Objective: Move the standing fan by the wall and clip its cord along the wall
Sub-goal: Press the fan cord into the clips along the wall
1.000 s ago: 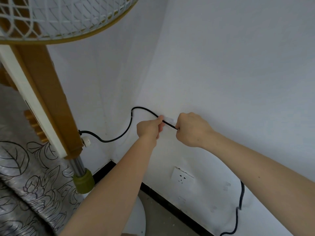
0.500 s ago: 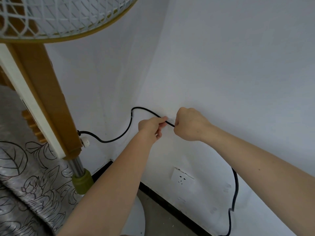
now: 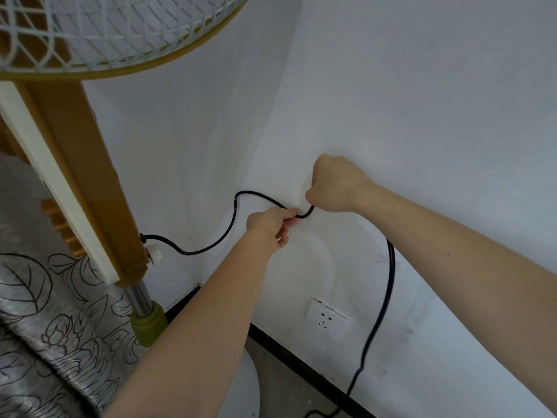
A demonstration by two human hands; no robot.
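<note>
Nearest the camera, two bare forearms reach toward the corner. The left hand (image 3: 269,225) pinches the black cord (image 3: 230,227) between thumb and fingertips, closed tight on it just short of the wall. The right hand (image 3: 333,184) is curled into a fist against the white wall (image 3: 422,116), the cord bending up into it; whether a clip sits under that fist is hidden, so I cannot tell.

To do this step well, I judge the left hand should keep the cord taut and level while the right presses squarely — a loose loop between the hands would sag once let go.

Beside the arms stands the fan (image 3: 90,164), its tan column close to the corner, the grille (image 3: 114,31) overhead and the round white base (image 3: 241,384) on the floor. The cord leaves the column, dips, rises through a small clear clip (image 3: 236,203) already on the wall, then reaches the hands — beyond them it drops past an unused wall socket (image 3: 325,315) to the floor. A black skirting (image 3: 304,362) edges the wall; a leaf-patterned grey fabric (image 3: 36,327) lies at left.
</note>
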